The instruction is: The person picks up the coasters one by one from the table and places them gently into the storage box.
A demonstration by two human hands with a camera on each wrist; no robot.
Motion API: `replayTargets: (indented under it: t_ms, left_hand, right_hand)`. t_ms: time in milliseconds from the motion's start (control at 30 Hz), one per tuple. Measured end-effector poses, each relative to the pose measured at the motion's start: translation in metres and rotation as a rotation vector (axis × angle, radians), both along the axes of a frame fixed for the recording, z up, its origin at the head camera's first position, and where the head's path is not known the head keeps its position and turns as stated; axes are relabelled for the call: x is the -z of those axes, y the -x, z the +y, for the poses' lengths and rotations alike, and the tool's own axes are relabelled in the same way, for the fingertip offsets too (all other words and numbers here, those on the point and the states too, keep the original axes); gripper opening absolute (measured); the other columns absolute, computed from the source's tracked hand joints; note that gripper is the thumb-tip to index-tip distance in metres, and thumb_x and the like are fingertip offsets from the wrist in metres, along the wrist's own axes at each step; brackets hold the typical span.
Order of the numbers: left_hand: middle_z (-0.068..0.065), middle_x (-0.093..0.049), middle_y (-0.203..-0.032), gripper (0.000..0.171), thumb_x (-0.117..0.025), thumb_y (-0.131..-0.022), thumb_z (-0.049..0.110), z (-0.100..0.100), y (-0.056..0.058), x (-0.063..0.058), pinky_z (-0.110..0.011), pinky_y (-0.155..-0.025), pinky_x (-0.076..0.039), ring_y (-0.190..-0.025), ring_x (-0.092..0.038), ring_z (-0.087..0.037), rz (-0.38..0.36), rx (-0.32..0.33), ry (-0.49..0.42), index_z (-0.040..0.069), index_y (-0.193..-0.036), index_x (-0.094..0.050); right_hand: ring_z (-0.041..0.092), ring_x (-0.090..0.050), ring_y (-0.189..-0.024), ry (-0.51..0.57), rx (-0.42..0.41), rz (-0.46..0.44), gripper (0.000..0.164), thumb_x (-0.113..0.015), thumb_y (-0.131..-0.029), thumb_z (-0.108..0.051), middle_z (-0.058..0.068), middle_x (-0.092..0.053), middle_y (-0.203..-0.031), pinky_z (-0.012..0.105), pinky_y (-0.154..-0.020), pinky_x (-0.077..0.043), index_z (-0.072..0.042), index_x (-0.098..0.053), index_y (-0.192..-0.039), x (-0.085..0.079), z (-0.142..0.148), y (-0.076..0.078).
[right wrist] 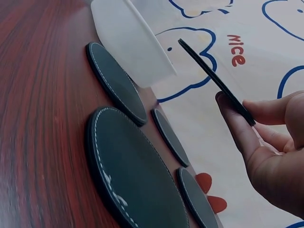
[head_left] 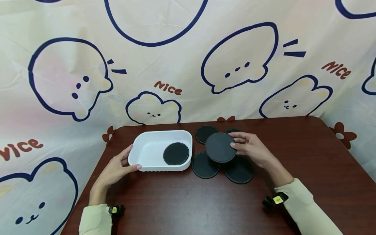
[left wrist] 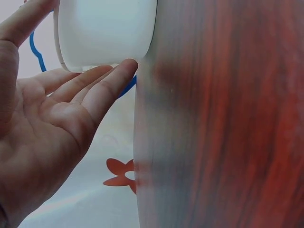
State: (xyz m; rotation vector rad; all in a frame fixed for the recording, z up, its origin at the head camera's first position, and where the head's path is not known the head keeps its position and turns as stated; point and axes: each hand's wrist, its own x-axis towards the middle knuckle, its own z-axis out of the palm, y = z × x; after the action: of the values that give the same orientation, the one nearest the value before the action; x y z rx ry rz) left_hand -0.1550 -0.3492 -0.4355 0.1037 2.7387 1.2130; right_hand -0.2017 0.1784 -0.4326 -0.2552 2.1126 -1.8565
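My right hand pinches a round black coaster between thumb and fingers, raised above the table; it appears edge-on in the right wrist view. Under and around it lie several more stitched black coasters, among them a front-left coaster, a front-right coaster and a back-left coaster. To their left stands a white tray, with one coaster flat inside at its right. My left hand holds the tray's left end, thumb at the front corner, fingers along the side.
Everything stands on a dark reddish-brown wooden table. A cloth printed with cartoon outlines hangs just behind its back edge and along the sides. The back coaster is partly covered by my right hand.
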Motion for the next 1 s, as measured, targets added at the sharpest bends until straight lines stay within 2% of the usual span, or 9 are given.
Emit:
replayTargets:
  t_ms: [167, 400, 533, 633, 833, 1000]
  left_hand:
    - [-0.029, -0.036, -0.170, 0.105, -0.084, -0.095, 0.033, 0.000, -0.001, 0.000, -0.057, -0.110, -0.052, -0.143, -0.058, -0.047, -0.001, -0.005, 0.000, 0.010, -0.173, -0.018]
    - [-0.028, -0.037, -0.170, 0.106, -0.085, -0.094, 0.032, 0.000, 0.000, 0.001, -0.057, -0.111, -0.052, -0.143, -0.058, -0.046, 0.003, 0.004, -0.011, 0.009, -0.173, -0.017]
    - [-0.029, -0.037, -0.170, 0.106, -0.085, -0.094, 0.032, -0.001, 0.000, 0.001, -0.057, -0.111, -0.053, -0.143, -0.059, -0.046, 0.006, 0.005, -0.008, 0.008, -0.173, -0.018]
    - [-0.029, -0.037, -0.170, 0.106, -0.085, -0.094, 0.032, 0.000, 0.000, 0.002, -0.057, -0.111, -0.052, -0.143, -0.059, -0.047, 0.004, 0.004, -0.005, 0.008, -0.172, -0.018]
    - [-0.029, -0.036, -0.170, 0.106, -0.085, -0.094, 0.033, -0.001, 0.000, 0.002, -0.056, -0.110, -0.052, -0.143, -0.058, -0.048, 0.000, -0.004, 0.004, 0.009, -0.173, -0.018]
    - [-0.030, -0.035, -0.171, 0.105, -0.084, -0.094, 0.033, -0.001, 0.000, 0.002, -0.055, -0.109, -0.052, -0.143, -0.058, -0.049, 0.003, -0.003, 0.007, 0.009, -0.173, -0.018]
  right_hand:
    - [0.010, -0.079, -0.101, 0.042, 0.000, -0.021, 0.060, -0.067, -0.107, -0.013, 0.029, -0.060, -0.149, 0.026, -0.091, -0.064, 0.001, -0.044, -0.160, 0.000, -0.010, 0.003]
    - [0.010, -0.078, -0.095, 0.100, 0.039, -0.015, 0.054, -0.066, -0.107, -0.009, 0.012, -0.072, -0.129, 0.026, -0.086, -0.065, 0.003, -0.049, -0.156, 0.002, -0.026, 0.007]
    - [0.009, -0.079, -0.096, 0.135, 0.063, -0.025, 0.052, -0.066, -0.106, -0.007, 0.007, -0.074, -0.125, 0.027, -0.087, -0.065, 0.002, -0.051, -0.155, 0.002, -0.037, 0.010]
    - [0.008, -0.078, -0.098, 0.149, 0.064, -0.036, 0.052, -0.065, -0.107, -0.006, 0.009, -0.073, -0.128, 0.026, -0.087, -0.065, 0.001, -0.050, -0.156, 0.001, -0.043, 0.012]
    - [0.005, -0.077, -0.100, 0.148, 0.041, -0.027, 0.055, -0.062, -0.108, -0.007, 0.023, -0.066, -0.141, 0.023, -0.088, -0.064, 0.000, -0.046, -0.160, -0.003, -0.054, 0.012]
    - [0.006, -0.077, -0.099, 0.176, 0.036, -0.029, 0.054, -0.061, -0.108, -0.005, 0.027, -0.064, -0.143, 0.024, -0.088, -0.064, 0.001, -0.046, -0.159, -0.005, -0.064, 0.012]
